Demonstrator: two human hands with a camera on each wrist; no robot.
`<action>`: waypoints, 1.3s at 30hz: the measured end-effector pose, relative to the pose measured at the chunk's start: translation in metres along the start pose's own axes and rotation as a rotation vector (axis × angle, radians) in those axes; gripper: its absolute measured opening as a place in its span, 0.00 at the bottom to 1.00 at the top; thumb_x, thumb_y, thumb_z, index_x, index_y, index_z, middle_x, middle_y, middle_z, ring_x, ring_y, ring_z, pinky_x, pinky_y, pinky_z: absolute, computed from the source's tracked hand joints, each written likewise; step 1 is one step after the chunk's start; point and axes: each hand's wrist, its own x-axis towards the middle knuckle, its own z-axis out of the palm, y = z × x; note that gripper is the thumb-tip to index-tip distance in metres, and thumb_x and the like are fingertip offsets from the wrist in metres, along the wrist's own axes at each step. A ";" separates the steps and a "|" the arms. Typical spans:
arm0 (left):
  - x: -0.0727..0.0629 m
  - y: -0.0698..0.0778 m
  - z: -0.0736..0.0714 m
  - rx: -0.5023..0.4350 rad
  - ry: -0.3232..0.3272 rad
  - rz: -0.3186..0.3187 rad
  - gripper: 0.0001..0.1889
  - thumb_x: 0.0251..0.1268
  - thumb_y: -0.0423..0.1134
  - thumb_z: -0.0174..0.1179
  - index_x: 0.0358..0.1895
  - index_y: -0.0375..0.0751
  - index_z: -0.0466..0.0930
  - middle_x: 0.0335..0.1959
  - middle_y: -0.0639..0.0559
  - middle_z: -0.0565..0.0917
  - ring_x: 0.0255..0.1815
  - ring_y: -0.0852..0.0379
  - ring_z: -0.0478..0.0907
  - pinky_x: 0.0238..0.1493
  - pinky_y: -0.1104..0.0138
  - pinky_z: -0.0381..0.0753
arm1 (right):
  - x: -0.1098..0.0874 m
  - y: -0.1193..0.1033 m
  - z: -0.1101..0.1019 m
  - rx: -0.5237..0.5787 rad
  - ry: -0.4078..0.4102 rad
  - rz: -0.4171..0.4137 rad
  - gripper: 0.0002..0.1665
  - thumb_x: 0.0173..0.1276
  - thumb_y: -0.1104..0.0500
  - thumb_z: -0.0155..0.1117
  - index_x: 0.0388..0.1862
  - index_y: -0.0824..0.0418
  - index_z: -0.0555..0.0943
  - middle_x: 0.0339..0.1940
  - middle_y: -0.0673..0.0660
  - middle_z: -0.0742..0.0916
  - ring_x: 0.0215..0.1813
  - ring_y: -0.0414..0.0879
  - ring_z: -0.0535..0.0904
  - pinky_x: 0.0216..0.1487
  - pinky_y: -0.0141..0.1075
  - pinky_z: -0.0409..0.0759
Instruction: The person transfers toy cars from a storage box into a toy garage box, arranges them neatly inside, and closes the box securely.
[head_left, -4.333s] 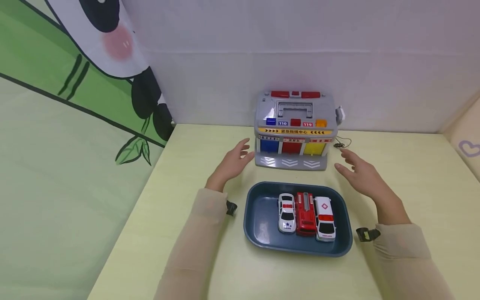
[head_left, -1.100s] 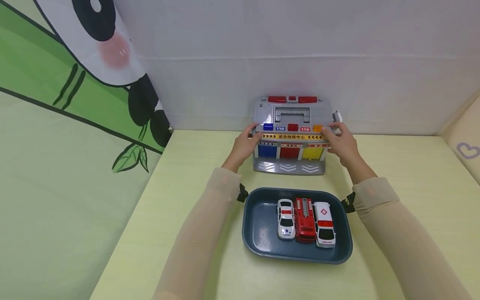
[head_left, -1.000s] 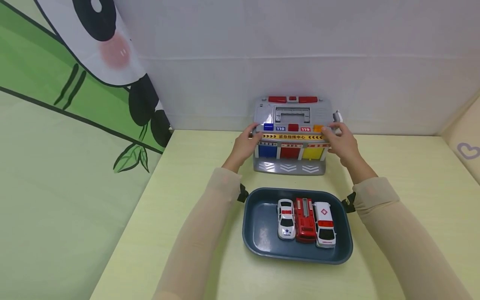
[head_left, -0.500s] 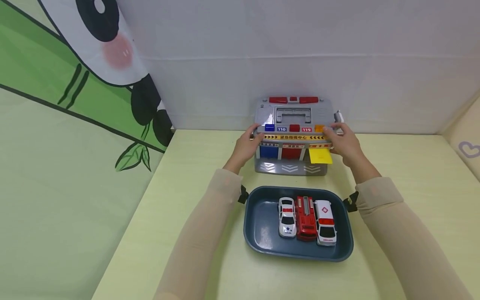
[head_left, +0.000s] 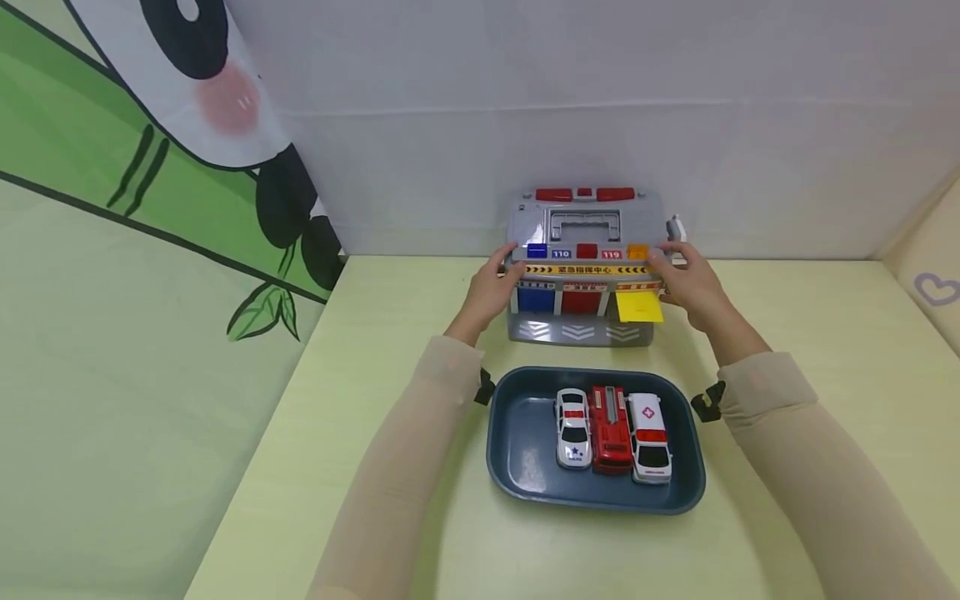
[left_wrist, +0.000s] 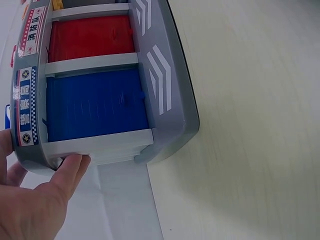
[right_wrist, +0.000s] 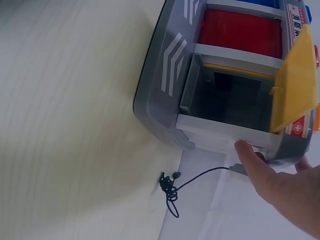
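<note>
One toy garage point(head_left: 581, 269) stands on the table point(head_left: 810, 333), long axis running left to right, between the left hand point(head_left: 487, 295), gripping its left end, and the right hand point(head_left: 693, 290), gripping the end nearer the raised yellow door point(head_left: 640, 307).

Toy station point(head_left: 584, 269): grey body, yel. stripe w/ blk. arrows
Doors point(head_left: 580, 302): one blue, one red, one yel.
Ramp point(head_left: 578, 332): grey w/ white chevrons
Tray point(head_left: 525, 467): dk. blue
Police car point(head_left: 573, 429): white w/ red stripe, blue star
Fire truck point(head_left: 611, 433): red, grey strip
Ambulance point(head_left: 650, 437): white w/ red stripe + pinkish cross
Table point(head_left: 375, 367): pale yel.-green
</note>
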 end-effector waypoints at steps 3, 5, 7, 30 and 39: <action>0.000 0.001 0.000 -0.002 0.005 -0.006 0.28 0.76 0.51 0.49 0.75 0.57 0.59 0.68 0.40 0.68 0.64 0.44 0.69 0.58 0.52 0.74 | -0.008 -0.001 -0.003 -0.040 -0.032 -0.008 0.47 0.72 0.37 0.52 0.80 0.56 0.49 0.73 0.72 0.62 0.68 0.68 0.64 0.64 0.55 0.67; -0.001 0.001 0.000 -0.007 0.009 -0.017 0.27 0.76 0.51 0.49 0.75 0.57 0.60 0.68 0.40 0.69 0.64 0.44 0.69 0.58 0.52 0.75 | -0.013 -0.002 -0.005 -0.073 -0.047 -0.017 0.47 0.72 0.37 0.52 0.80 0.55 0.47 0.74 0.72 0.60 0.70 0.68 0.61 0.65 0.56 0.66; -0.001 0.002 -0.001 -0.009 0.009 -0.025 0.27 0.76 0.52 0.49 0.75 0.57 0.60 0.68 0.41 0.68 0.65 0.45 0.69 0.58 0.51 0.74 | -0.019 -0.002 -0.007 -0.107 -0.052 -0.026 0.48 0.72 0.36 0.52 0.81 0.54 0.46 0.74 0.72 0.59 0.70 0.68 0.61 0.64 0.56 0.66; 0.002 -0.003 -0.002 -0.032 -0.007 -0.006 0.27 0.76 0.52 0.50 0.75 0.58 0.60 0.67 0.41 0.69 0.63 0.45 0.70 0.58 0.52 0.75 | -0.107 0.003 -0.023 -0.380 -0.097 -0.096 0.41 0.76 0.39 0.47 0.80 0.53 0.51 0.69 0.71 0.69 0.59 0.69 0.74 0.56 0.65 0.71; 0.002 -0.003 -0.001 -0.027 0.000 -0.004 0.27 0.76 0.52 0.49 0.75 0.58 0.60 0.68 0.42 0.69 0.65 0.45 0.69 0.59 0.53 0.74 | -0.133 0.009 -0.018 -0.460 -0.151 -0.132 0.39 0.75 0.40 0.51 0.77 0.57 0.58 0.64 0.67 0.75 0.60 0.66 0.73 0.52 0.62 0.75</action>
